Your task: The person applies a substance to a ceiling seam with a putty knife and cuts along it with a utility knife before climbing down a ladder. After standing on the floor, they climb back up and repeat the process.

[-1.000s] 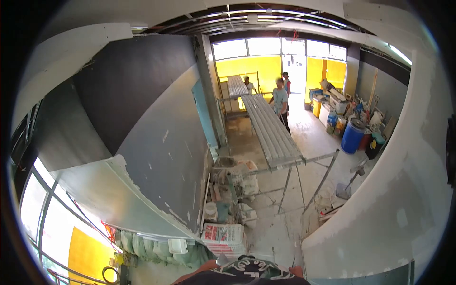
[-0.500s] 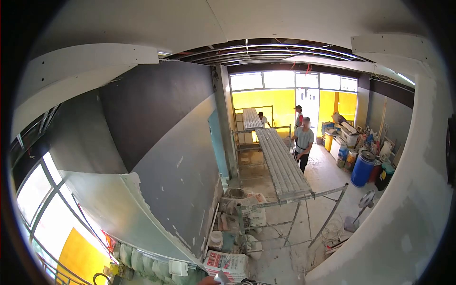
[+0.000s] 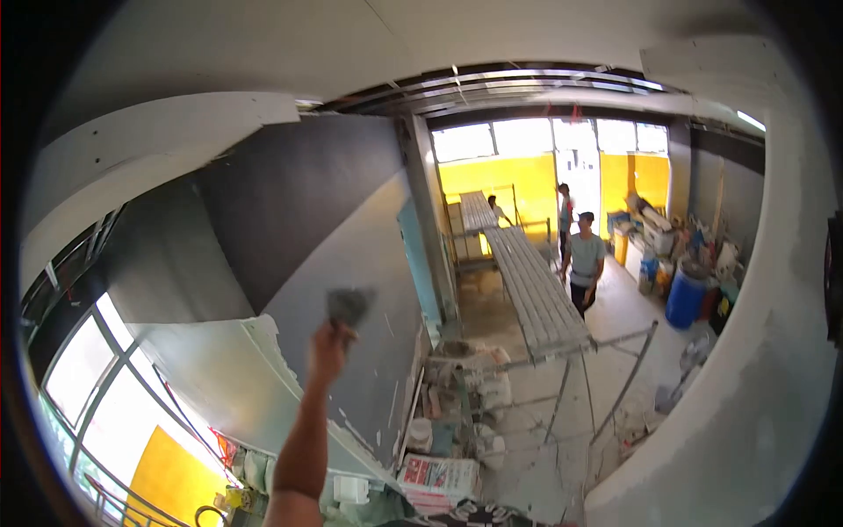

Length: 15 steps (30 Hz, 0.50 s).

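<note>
Left hand [image 3: 329, 350] is holding a trowel [image 3: 349, 306] up against the grey wall [image 3: 351, 220].
Fingers are clamping its handle; scaffold planks [image 3: 536, 281] are stretching beyond, with a person [image 3: 585, 263] standing beside them.

- The left arm [image 3: 303, 448] rises from the near bottom edge, left of the body's middle, and stretches up and away, almost straight.
- The forearm is bare and leans slightly to the right as it climbs.
- Its wrist [image 3: 319, 379] is in line with the forearm, without a marked bend.
- The left hand [image 3: 328, 350] is raised at mid-height, left of centre, and motion blurs it.
- The hand is closed in a fist on the handle of a flat-bladed tool [image 3: 349, 306], whose grey blade stands just above the knuckles.
- How the single fingers lie is too blurred to tell.
</note>
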Motion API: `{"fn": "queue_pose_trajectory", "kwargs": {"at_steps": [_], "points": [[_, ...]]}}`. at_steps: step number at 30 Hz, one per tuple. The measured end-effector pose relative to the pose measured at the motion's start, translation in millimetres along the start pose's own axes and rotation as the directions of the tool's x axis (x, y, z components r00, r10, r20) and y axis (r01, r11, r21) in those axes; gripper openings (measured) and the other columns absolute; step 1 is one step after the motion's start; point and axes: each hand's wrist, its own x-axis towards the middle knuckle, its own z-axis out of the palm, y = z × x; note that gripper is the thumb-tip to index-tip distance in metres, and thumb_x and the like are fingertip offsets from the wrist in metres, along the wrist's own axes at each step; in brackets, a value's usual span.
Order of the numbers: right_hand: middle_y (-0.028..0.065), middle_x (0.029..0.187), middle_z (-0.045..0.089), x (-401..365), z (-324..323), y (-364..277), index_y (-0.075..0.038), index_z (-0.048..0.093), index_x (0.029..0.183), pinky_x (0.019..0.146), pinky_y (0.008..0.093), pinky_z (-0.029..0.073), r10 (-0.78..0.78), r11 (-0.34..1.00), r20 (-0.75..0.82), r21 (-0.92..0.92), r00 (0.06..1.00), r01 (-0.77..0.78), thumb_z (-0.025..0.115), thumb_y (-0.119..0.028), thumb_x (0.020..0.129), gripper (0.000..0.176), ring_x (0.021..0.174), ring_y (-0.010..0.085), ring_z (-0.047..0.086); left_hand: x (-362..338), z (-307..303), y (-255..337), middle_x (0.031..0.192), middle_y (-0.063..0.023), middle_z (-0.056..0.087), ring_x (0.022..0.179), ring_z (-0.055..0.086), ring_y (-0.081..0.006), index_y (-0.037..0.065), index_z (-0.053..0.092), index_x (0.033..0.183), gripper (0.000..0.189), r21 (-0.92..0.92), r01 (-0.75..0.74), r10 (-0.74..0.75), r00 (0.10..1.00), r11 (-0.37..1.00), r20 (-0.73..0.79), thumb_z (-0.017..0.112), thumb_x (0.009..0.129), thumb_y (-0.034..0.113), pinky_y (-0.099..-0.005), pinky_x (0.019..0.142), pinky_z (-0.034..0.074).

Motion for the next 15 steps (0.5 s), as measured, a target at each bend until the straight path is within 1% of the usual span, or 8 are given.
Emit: {"fn": "queue_pose_trajectory", "kwargs": {"at_steps": [1, 2, 3, 4, 6, 8, 11, 15], "points": [[0.0283, 0.081, 0.062, -2, 1, 4, 0.003, 0.064, 0.079, 0.074, 0.0504, 0.048, 0.041, 0.999, 0.000, 0.008, 0.999, -0.041, 0.061, -0.034, 0.072, 0.037, 0.083, 0.0466, 0.061, 21, -23, 11, 0.075, -0.0128, 0.063, 0.070, 0.060, -0.0319, 0.006, 0.064, 0.083, 0.032, 0.219, -0.160, 0.178, 0.982, 0.962, -0.063, 0.045, 0.100, 0.025, -0.0410, 0.064, 0.045], [0.0289, 0.081, 0.063, -1, 2, 3, 0.003, 0.065, 0.080, 0.075, 0.0504, 0.049, 0.076, 0.997, -0.002, 0.026, 0.997, -0.076, 0.061, -0.034, 0.072, 0.038, 0.083, 0.0471, 0.061, 44, -42, 36, 0.077, -0.0098, 0.065, 0.067, 0.061, -0.0253, 0.007, 0.064, 0.081, 0.032, -0.254, 0.037, -0.082, 0.982, 0.966, -0.168, 0.045, 0.100, 0.025, -0.0375, 0.063, 0.045], [0.0295, 0.082, 0.063, -2, 6, 6, 0.004, 0.065, 0.080, 0.075, 0.0505, 0.049, 0.095, 0.995, 0.001, 0.034, 0.996, -0.095, 0.061, -0.034, 0.073, 0.039, 0.084, 0.0476, 0.062, 59, -63, 43, 0.078, -0.0068, 0.067, 0.066, 0.060, -0.0173, 0.007, 0.063, 0.083, 0.030, -0.011, 0.048, -0.049, 0.972, 0.999, -0.229, 0.048, 0.100, 0.026, -0.0326, 0.062, 0.045], [0.0300, 0.082, 0.064, -1, 9, 9, 0.004, 0.066, 0.081, 0.076, 0.0506, 0.050, 0.087, 0.996, 0.010, 0.026, 0.996, -0.087, 0.061, -0.034, 0.073, 0.040, 0.085, 0.0481, 0.062, 76, -73, 37, 0.081, -0.0061, 0.067, 0.067, 0.059, -0.0130, 0.005, 0.061, 0.090, 0.029, -0.496, 0.061, -0.232, 0.928, 0.866, -0.291, 0.048, 0.100, 0.029, -0.0284, 0.062, 0.045], [0.0321, 0.095, 0.064, 18, 40, 46, 0.008, 0.065, 0.087, 0.086, 0.0493, 0.049, -0.050, 0.992, 0.090, -0.111, 0.995, 0.059, 0.056, -0.031, 0.076, 0.042, 0.096, 0.0459, 0.061, 109, -112, 63, 0.087, -0.0102, 0.066, 0.068, 0.058, -0.0131, 0.002, 0.057, 0.106, 0.033, -0.737, -0.042, -0.360, 0.853, 0.674, -0.378, 0.047, 0.101, 0.033, -0.0260, 0.064, 0.047], [0.0292, 0.077, 0.061, -13, 16, 16, -0.004, 0.068, 0.081, 0.068, 0.0497, 0.050, 0.058, 0.998, -0.126, 0.032, 0.990, -0.055, 0.057, -0.027, 0.075, 0.026, 0.078, 0.0469, 0.062, 128, -154, 70, 0.087, -0.0102, 0.065, 0.070, 0.060, -0.0161, 0.002, 0.058, 0.106, 0.035, -0.486, -0.207, -0.096, 0.844, 0.849, -0.527, 0.048, 0.100, 0.035, -0.0279, 0.061, 0.049], [0.0311, 0.080, 0.062, 5, 53, 71, -0.001, 0.068, 0.082, 0.068, 0.0506, 0.050, -0.127, 0.981, -0.069, -0.158, 0.990, 0.114, 0.058, -0.027, 0.074, 0.028, 0.080, 0.0464, 0.062, 154, -201, 92, 0.087, -0.0099, 0.065, 0.070, 0.060, -0.0174, 0.002, 0.059, 0.102, 0.034, -0.257, -0.254, 0.001, 0.712, 0.932, -0.702, 0.048, 0.100, 0.034, -0.0305, 0.062, 0.049], [0.0308, 0.079, 0.062, -36, 10, 30, 0.004, 0.066, 0.078, 0.072, 0.0510, 0.051, 0.085, 0.996, -0.170, 0.041, 0.982, -0.079, 0.060, -0.028, 0.073, 0.034, 0.079, 0.0471, 0.062, 176, -251, 105, 0.086, -0.0102, 0.065, 0.070, 0.061, -0.0190, 0.003, 0.060, 0.102, 0.033, -0.035, -0.317, 0.174, 0.608, 0.948, -0.775, 0.048, 0.098, 0.034, -0.0336, 0.064, 0.049]]}}
